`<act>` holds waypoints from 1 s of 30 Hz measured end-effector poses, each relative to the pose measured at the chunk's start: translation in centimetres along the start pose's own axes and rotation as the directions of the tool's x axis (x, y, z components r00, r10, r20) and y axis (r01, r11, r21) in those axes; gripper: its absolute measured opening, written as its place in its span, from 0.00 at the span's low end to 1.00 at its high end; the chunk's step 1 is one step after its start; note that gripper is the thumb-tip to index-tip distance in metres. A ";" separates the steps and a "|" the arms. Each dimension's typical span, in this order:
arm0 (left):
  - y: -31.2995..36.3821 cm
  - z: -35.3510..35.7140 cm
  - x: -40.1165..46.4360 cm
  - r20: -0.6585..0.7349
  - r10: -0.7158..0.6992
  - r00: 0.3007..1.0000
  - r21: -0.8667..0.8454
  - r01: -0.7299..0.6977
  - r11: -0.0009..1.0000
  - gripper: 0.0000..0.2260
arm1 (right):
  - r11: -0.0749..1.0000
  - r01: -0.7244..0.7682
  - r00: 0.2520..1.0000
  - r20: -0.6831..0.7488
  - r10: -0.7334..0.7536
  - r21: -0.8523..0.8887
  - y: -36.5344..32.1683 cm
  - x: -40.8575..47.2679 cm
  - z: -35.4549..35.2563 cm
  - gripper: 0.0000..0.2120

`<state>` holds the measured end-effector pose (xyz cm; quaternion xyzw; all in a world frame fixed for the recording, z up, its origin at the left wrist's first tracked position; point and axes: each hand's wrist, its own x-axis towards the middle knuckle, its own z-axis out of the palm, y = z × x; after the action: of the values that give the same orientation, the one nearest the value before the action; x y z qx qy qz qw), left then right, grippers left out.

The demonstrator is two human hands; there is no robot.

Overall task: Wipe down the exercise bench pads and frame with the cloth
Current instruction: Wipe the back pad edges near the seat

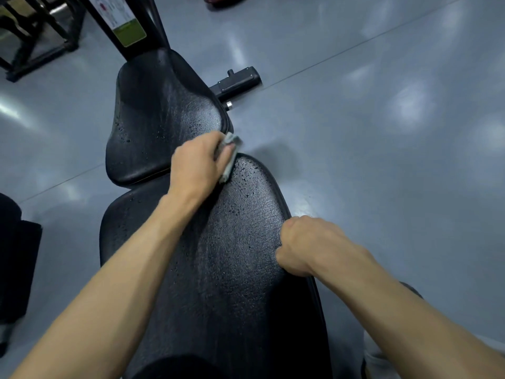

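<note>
Nearest, the right hand [308, 246] is fisted on the right edge of the long back pad [232, 269], fingers curled under; whether they hook the rim I cannot tell. Further on, the left hand [199, 165] clamps its fingers on the grey cloth [231, 157] at that pad's far end, beside the gap to the seat pad [161, 119]. Droplets dot both pads. Risk: the bunched cloth may smear moisture or skip the gap; the frame [237, 80] beyond looks unwiped.
</note>
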<state>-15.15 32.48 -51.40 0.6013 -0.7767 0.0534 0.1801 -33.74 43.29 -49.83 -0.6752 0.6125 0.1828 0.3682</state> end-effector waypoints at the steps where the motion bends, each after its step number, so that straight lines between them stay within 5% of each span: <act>1: -0.1 -0.1 0.3 -0.023 -0.043 0.999 -0.011 0.043 0.999 0.15 | 1.000 -0.001 1.000 0.001 0.001 -0.002 0.0 0.0 0.0 0.19; 3: 0.8 0.1 -0.2 -0.004 -0.028 1.000 -0.046 0.028 0.999 0.14 | 1.000 -0.001 1.000 0.003 0.001 -0.008 -0.1 0.0 -0.1 0.19; 8: 3.9 0.7 -3.5 0.161 0.378 0.912 -0.072 -0.371 0.926 0.14 | 1.000 0.005 1.000 -0.007 -0.005 -0.014 -0.2 0.1 -0.2 0.19; 10: 2.5 0.4 -2.1 0.135 0.331 0.934 -0.041 -0.329 0.943 0.18 | 1.000 0.002 1.000 -0.008 -0.003 -0.016 -0.2 0.2 -0.2 0.20; 14: -1.9 0.2 1.6 0.042 0.006 0.999 0.020 -0.007 1.000 0.15 | 1.000 0.000 1.000 0.005 0.000 -0.021 -0.3 0.1 -0.2 0.19; 16: -1.4 0.0 1.6 0.036 -0.017 0.999 -0.023 0.018 1.000 0.14 | 1.000 0.005 1.000 0.009 -0.004 -0.022 -0.3 0.2 -0.3 0.19; 20: 3.2 0.5 -1.1 0.159 0.340 0.927 -0.146 -0.319 0.937 0.15 | 1.000 0.010 1.000 -0.005 -0.010 -0.015 -0.2 0.2 -0.3 0.20; 23: 3.8 1.0 -1.3 0.201 0.525 0.827 -0.039 -0.529 0.848 0.16 | 1.000 0.011 1.000 -0.015 -0.012 -0.021 -0.2 0.3 -0.3 0.21; 28: 0.1 0.1 3.3 0.179 0.121 0.976 0.076 -0.136 0.988 0.15 | 1.000 0.015 1.000 -0.004 -0.015 -0.018 -0.2 0.3 -0.2 0.19; 30: 1.1 0.3 3.1 0.226 0.170 0.959 0.015 -0.178 0.984 0.16 | 0.999 0.022 1.000 -0.003 -0.022 -0.026 -0.1 0.4 -0.3 0.19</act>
<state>-16.90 29.83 -50.50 0.5359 -0.8408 0.0147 0.0756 -33.61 42.82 -49.85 -0.6869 0.6031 0.1856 0.3606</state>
